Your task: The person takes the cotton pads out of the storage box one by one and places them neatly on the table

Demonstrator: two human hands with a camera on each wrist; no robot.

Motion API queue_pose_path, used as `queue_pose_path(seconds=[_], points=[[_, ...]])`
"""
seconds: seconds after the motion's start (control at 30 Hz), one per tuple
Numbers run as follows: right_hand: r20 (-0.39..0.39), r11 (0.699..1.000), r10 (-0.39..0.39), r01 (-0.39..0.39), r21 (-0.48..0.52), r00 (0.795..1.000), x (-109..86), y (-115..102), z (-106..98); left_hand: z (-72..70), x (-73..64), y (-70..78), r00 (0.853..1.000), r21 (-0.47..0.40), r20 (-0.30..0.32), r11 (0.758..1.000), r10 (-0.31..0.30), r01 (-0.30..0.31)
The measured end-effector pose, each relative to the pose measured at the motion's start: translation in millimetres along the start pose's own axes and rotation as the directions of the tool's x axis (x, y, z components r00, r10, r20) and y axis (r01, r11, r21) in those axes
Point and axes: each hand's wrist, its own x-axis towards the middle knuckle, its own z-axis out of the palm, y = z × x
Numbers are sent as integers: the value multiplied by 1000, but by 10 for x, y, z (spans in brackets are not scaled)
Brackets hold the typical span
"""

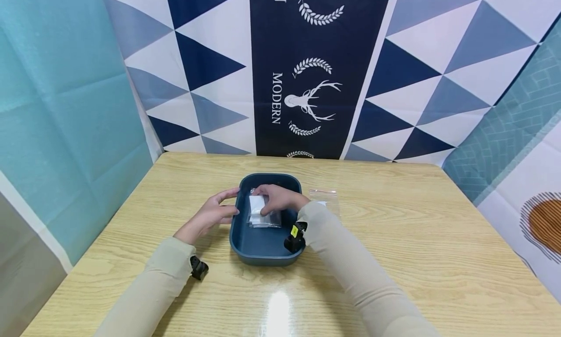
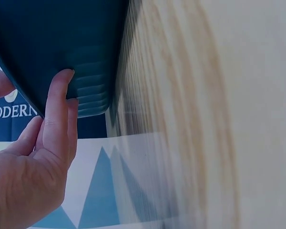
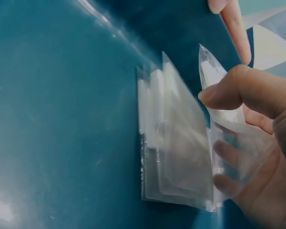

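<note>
A dark blue, round-cornered plastic bin (image 1: 264, 260) stands on the wooden table. My right hand (image 1: 280, 199) reaches inside it. In the right wrist view, its thumb and fingers pinch a small clear plastic bag (image 3: 232, 119) with something white in it. Several similar bags (image 3: 181, 143) stand side by side against the held one, their edges toward the bin's middle. My left hand (image 1: 210, 214) is at the bin's left side. Its extended fingers (image 2: 57, 114) touch the ribbed outer wall in the left wrist view.
Another clear bag (image 1: 332, 200) lies on the table just right of the bin, partly behind the right wrist. Behind the table's far edge hangs a patterned cloth (image 1: 219, 93). A pale blue cloth (image 1: 74, 113) hangs along the left side.
</note>
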Motion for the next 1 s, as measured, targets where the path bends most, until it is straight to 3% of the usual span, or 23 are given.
queue_pose_path(seconds=[1.0], points=[[-65,986,-164,164,-3,984,-222,-86,-166,38,-33,15,1000,-5,-4,1000,3,-3]])
